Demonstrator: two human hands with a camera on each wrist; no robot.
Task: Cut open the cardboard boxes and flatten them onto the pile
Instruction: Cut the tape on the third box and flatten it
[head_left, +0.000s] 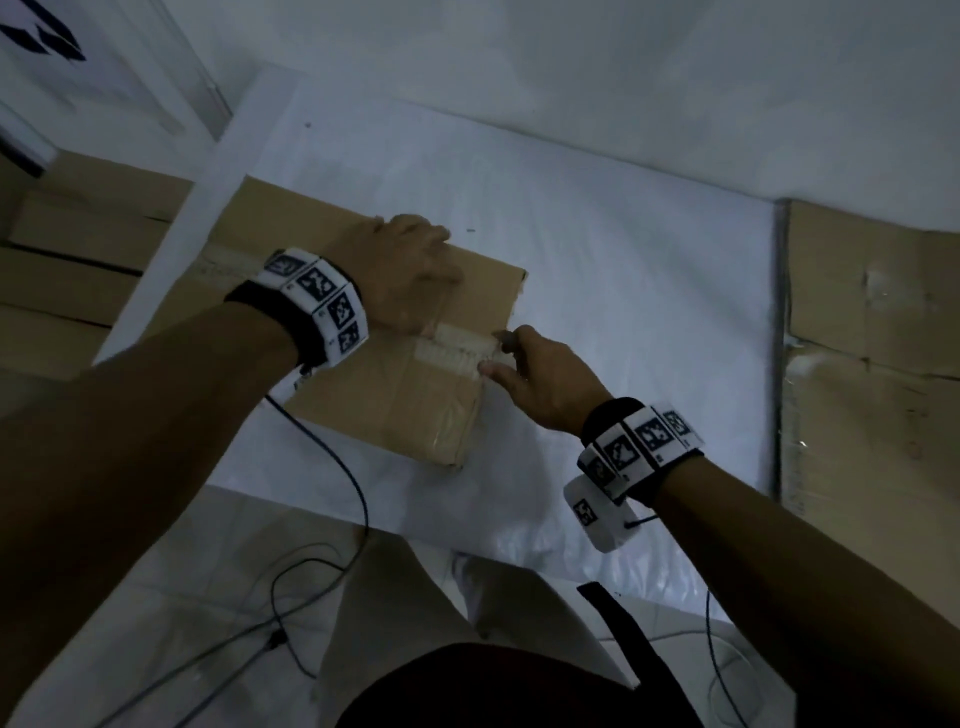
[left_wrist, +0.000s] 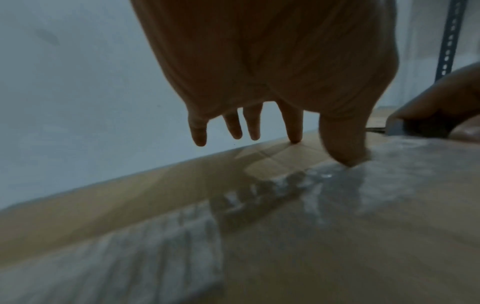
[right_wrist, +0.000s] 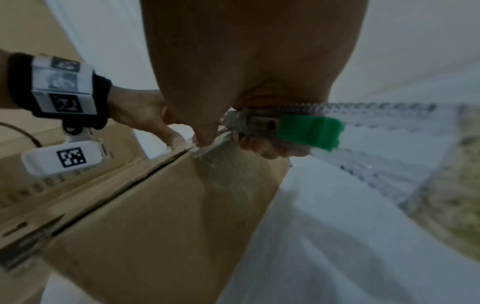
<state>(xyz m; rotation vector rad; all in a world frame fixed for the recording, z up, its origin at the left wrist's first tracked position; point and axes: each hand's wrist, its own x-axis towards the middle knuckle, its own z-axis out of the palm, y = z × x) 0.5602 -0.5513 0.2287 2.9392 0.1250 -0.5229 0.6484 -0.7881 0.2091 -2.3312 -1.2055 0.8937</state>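
Observation:
A brown cardboard box (head_left: 395, 384) lies on a white-covered table, sealed with clear tape (head_left: 457, 353) along its top seam. My left hand (head_left: 410, 275) rests flat on the box top, fingers straight and thumb pressing the tape (left_wrist: 345, 158). My right hand (head_left: 535, 374) grips a utility knife (right_wrist: 293, 129) with a green slider at the box's right end. Its blade (right_wrist: 210, 148) meets the taped seam at the box edge (right_wrist: 182, 156).
Flattened cardboard (head_left: 872, 364) lies at the table's right side beyond a metal upright (head_left: 779, 338). More boxes (head_left: 78, 270) sit at the left behind a white frame. Cables (head_left: 322, 571) hang near my legs at the front.

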